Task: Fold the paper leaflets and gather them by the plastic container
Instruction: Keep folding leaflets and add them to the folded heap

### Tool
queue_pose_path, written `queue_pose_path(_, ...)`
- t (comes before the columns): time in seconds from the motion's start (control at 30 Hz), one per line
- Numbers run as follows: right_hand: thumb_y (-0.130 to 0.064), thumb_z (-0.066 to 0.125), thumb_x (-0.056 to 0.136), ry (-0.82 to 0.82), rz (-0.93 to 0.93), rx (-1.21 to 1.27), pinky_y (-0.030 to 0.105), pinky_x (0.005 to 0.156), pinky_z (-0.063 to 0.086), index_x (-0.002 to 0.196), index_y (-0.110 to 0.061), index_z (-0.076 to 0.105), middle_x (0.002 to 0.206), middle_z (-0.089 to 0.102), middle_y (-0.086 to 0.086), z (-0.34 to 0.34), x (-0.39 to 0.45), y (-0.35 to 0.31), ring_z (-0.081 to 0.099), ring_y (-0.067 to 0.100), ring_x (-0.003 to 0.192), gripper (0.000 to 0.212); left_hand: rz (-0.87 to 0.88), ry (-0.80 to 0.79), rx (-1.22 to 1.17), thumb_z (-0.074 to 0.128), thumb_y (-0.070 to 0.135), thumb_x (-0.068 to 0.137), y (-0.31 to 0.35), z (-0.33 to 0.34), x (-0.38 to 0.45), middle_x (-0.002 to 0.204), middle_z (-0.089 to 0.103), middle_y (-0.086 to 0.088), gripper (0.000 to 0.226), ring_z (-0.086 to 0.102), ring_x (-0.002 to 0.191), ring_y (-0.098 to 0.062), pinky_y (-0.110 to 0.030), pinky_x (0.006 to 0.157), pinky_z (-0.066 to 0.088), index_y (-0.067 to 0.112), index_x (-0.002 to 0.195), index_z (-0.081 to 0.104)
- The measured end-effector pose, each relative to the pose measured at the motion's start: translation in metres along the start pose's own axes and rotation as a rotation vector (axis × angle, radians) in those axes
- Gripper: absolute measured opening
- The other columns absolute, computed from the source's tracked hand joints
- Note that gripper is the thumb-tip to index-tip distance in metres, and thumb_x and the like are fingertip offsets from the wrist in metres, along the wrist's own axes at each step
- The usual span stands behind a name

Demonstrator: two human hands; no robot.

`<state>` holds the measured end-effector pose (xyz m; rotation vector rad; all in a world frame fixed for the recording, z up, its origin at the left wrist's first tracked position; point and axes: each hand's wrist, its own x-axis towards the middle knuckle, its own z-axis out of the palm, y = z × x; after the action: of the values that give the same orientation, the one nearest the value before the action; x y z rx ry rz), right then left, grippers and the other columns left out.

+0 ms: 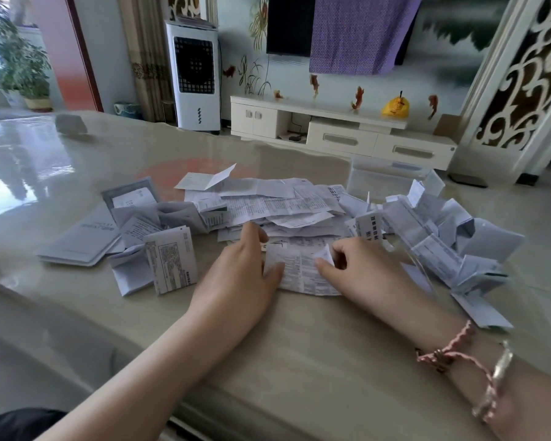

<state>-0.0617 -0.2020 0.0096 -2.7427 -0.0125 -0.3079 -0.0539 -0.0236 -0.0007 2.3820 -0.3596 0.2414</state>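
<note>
A printed paper leaflet [299, 272] lies flat on the table in front of me. My left hand [242, 268] presses its left edge with straight fingers. My right hand [360, 268] pinches the leaflet's upper right corner, which is curled up off the table. Behind them spreads a heap of unfolded leaflets [274, 205]. Folded leaflets [439, 237] are piled to the right. A clear plastic container [385, 178] stands behind that pile at the far right of the table.
More folded leaflets and booklets [134, 237] lie left of my hands. The glossy beige table [299, 345] has bare surface near its front edge. A small paper piece [70, 124] sits far back left. A clear curved plastic piece [417, 265] lies at my right hand.
</note>
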Motion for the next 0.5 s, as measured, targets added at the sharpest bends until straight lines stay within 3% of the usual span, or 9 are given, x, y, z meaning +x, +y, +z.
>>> queue_pose_path(0.23, -0.036, 0.047, 0.095, 0.035, -0.032, -0.093, 0.031, 0.052, 0.029, 0.063, -0.016, 0.038, 0.064, 0.046, -0.003, 0.0040, -0.0011, -0.0023, 0.043, 0.015, 0.064, 0.038, 0.093, 0.020, 0.172, 0.047, 0.034, 0.094, 0.0029, 0.0039, -0.0004, 0.078, 0.047, 0.004, 0.019, 0.055, 0.087, -0.027, -0.034, 0.069, 0.044, 0.029, 0.110, 0.039)
queue_pose_path(0.5, -0.036, 0.041, 0.096, 0.052, -0.057, -0.125, 0.033, 0.059, 0.032, 0.068, -0.016, 0.037, 0.067, 0.044, -0.002, 0.0078, -0.0010, -0.0002, 0.043, 0.022, 0.074, 0.035, 0.141, 0.022, 0.268, 0.041, 0.036, 0.097, 0.0030, 0.0036, -0.0019, 0.106, 0.057, 0.005, 0.018, 0.055, 0.099, -0.024, -0.033, 0.077, 0.046, 0.033, 0.114, 0.043)
